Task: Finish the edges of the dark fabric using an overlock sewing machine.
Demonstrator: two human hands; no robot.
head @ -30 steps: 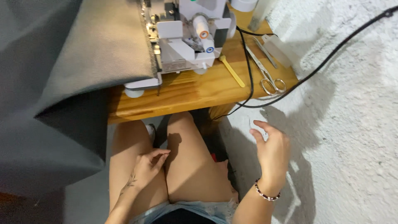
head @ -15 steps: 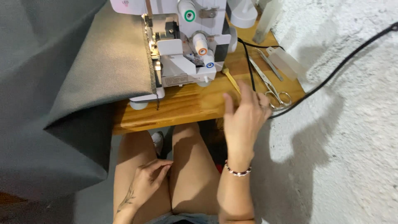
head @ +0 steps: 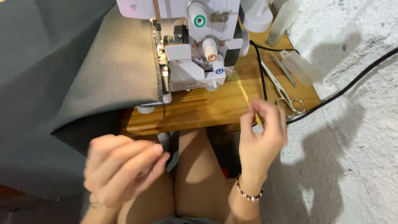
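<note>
Head view: right hand pinches a thin yellow stick at the wooden table's edge.
Left hand, at seven o'clock, loosely curled, grasping nothing, below grey fabric.

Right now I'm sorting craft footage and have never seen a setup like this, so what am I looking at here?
The picture comes from a camera worn on the person's head, looking down past bare knees. The white machine is a sewing machine with thread dials, standing on a small wooden table. Grey fabric runs under its needle area and drapes off to the left. To the machine's right lie scissors, a metal tool beside them and a black cable. The right hand pinches a thin yellow stick above the table edge. The left hand hovers loosely curled over the lap, apparently holding nothing.
</note>
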